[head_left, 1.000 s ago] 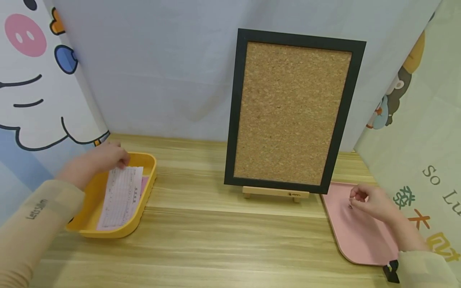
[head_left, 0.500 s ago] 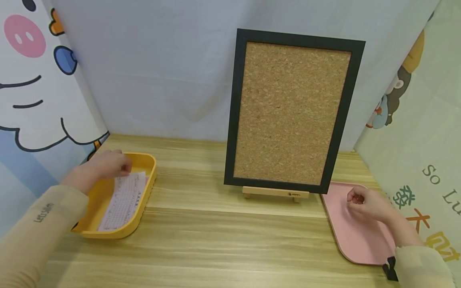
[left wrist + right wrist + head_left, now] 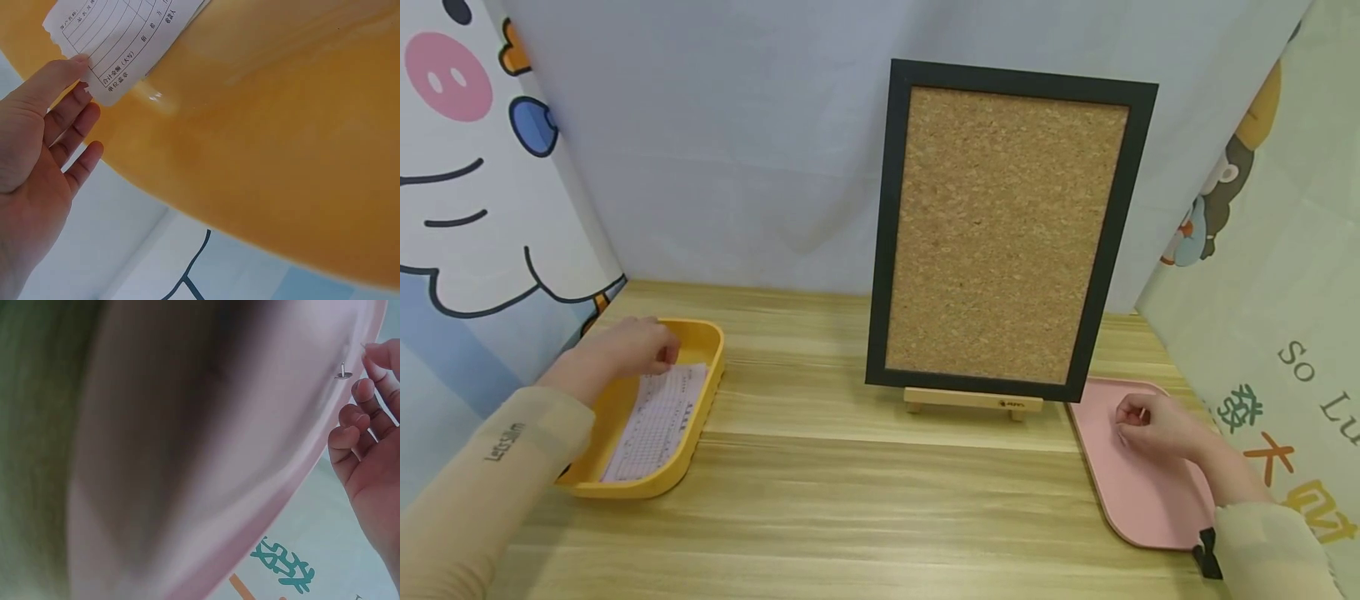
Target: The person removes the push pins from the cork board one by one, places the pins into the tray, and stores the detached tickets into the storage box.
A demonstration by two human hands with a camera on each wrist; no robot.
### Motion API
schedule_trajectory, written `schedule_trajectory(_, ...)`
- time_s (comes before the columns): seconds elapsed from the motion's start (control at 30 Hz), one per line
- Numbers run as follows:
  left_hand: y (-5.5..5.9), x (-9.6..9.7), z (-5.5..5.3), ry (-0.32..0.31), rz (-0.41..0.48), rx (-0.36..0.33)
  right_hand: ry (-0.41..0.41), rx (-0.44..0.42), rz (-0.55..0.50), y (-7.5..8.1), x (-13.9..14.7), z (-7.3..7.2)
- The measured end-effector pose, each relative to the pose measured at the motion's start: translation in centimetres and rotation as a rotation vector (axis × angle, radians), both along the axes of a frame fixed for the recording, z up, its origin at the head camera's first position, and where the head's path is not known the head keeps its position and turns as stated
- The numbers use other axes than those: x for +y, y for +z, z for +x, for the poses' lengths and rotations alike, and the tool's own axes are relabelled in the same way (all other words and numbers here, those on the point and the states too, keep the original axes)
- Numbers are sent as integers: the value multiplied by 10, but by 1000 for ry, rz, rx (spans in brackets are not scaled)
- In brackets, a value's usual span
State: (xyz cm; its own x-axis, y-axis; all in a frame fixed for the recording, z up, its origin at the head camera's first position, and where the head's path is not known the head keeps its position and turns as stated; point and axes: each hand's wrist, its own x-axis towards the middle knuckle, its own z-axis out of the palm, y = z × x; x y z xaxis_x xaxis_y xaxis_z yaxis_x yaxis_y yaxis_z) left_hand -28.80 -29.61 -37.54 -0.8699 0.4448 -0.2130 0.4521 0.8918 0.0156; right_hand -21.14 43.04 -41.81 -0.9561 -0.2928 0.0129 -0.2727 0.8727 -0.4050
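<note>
In the left wrist view, my left hand (image 3: 50, 137) pinches the torn edge of a printed receipt slip (image 3: 125, 44) between thumb and forefinger, other fingers loose below. The head view has this left hand (image 3: 632, 346) over the far end of a yellow basket (image 3: 715, 358), where the slip (image 3: 662, 421) lies slanted. At the right, my right hand (image 3: 1161, 425) is over a pink tray (image 3: 1150, 500), thumb and forefinger together. A thin point like a thumbtack's pin sticks out at those fingertips in the right wrist view; its head is hidden. Beside them another thumbtack (image 3: 342, 374) lies pin up.
A black-framed cork board (image 3: 1007, 233) leans on a small wooden easel (image 3: 973, 400) between basket and tray. A black clip-like object (image 3: 1207, 552) sits at the tray's near right corner, by the sleeve. Printed curtains border the wooden table (image 3: 850, 500).
My left hand has come lower and slightly right, and the slip has sunk flatter into the basket. My right hand has shifted a little left over the tray.
</note>
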Motion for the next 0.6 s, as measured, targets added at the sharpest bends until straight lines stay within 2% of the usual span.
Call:
schedule_trajectory(0.27, 4, 4, 1, 52, -10, -12, 14, -58, -15, -2, 3, 0)
schedule_trajectory(0.47, 9, 7, 2, 16, -7, 85, 11, -108, -54, -3, 6, 2)
schedule_trajectory(0.6, 15, 12, 2, -8, 16, 155, 12, -99, -57, -2, 7, 3)
